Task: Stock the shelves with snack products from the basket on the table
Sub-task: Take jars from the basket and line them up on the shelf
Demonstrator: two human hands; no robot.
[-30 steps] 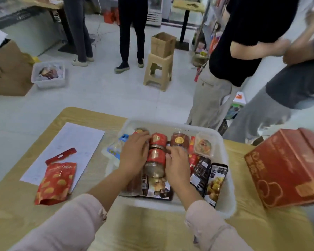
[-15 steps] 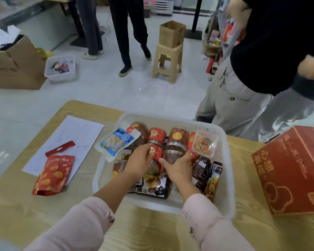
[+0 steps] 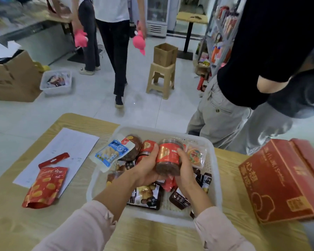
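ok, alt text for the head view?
The left hand and right hand hold a red-labelled jar above a white basket of snacks on a table. A red pouch and paper lie left, a red box right; people stand beyond.

Left hand (image 3: 145,170), right hand (image 3: 186,171), fingers curled inward

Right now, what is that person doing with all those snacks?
A person in pale pink sleeves is holding a red-labelled jar with both the left hand and the right hand, over the white basket on the wooden table. The basket holds more jars and dark snack packets, and a blue-and-white packet hangs over its left rim. The jar is not yet on the shelves at the back right.
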